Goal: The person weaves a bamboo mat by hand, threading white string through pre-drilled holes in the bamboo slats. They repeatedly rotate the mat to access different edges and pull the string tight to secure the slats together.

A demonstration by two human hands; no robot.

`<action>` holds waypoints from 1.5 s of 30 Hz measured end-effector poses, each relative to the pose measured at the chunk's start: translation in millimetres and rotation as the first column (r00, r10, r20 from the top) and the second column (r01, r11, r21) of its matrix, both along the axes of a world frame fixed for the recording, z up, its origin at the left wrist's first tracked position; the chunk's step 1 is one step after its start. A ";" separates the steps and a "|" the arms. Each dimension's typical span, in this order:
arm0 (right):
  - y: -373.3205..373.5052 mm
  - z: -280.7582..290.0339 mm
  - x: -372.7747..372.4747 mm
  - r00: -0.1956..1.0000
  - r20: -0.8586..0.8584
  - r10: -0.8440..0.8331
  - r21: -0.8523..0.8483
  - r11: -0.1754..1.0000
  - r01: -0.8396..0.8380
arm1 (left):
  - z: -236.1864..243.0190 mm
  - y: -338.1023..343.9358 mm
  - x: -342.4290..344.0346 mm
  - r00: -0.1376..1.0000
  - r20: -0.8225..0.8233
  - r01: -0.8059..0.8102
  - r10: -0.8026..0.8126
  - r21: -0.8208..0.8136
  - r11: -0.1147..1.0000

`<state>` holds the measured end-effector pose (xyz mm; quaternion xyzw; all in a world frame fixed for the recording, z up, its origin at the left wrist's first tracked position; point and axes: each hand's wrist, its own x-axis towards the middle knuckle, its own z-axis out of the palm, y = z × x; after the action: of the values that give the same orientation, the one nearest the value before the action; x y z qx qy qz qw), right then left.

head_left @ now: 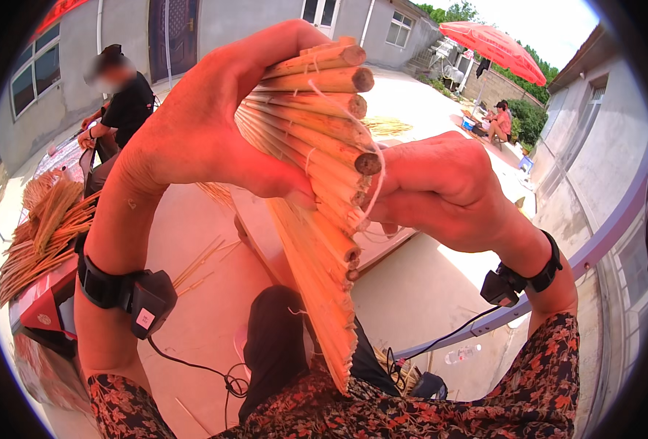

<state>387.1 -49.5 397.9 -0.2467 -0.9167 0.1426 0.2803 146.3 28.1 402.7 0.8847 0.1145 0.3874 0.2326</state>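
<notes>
A mat of straw-coloured stalks (313, 285), bound side by side with string, hangs in front of me, its cut ends facing right. My left hand (221, 110) wraps over the mat's upper part, the thumb pressing on the stalks. Beside the cut ends, my right hand (437, 183) is closed with its fingertips pinched together. A white string (381, 175) loops along the stalk ends and runs to those right fingers. The right fingertips are partly hidden, but the string passes into them.
A big heap of stalks (46, 227) lies at left on a red box (46, 314). A seated person in black (126, 102) works beyond it. Another person (499, 121) sits far right near a red umbrella (492, 47). A plastic bottle (463, 355) lies on the ground.
</notes>
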 end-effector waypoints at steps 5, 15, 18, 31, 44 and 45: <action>-4.7 -2.8 3.4 0.997 -0.044 0.068 -0.106 0.992 -0.073 | -2.5 -4.2 -5.3 0.999 -0.012 0.039 -0.039 0.012 0.999; -10.2 -2.3 10.1 0.985 -0.153 0.085 -0.404 0.904 -0.140 | -6.2 -3.9 -4.2 0.994 -0.038 0.105 -0.100 0.159 0.982; -8.2 -4.3 7.7 0.993 -0.083 0.086 -0.310 0.945 -0.108 | -7.3 -3.0 -5.2 0.994 -0.033 0.109 -0.105 0.152 0.982; -15.7 -0.3 -0.5 0.997 0.074 -0.005 0.068 0.998 0.000 | -4.9 -7.7 -0.9 0.995 -0.048 0.097 -0.091 0.148 0.984; -17.0 -9.6 17.2 0.994 -0.095 0.052 -0.316 0.945 -0.080 | -8.6 -10.3 3.6 0.996 -0.037 0.084 -0.079 0.172 0.982; -17.8 -13.7 19.2 0.989 -0.145 0.030 -0.409 0.908 -0.087 | -10.2 -8.6 5.0 0.996 -0.036 0.090 -0.085 0.179 0.980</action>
<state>406.4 -67.3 384.2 -0.2626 -0.8514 0.3584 0.2787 151.3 19.5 392.6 0.9117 0.0431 0.3731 0.1667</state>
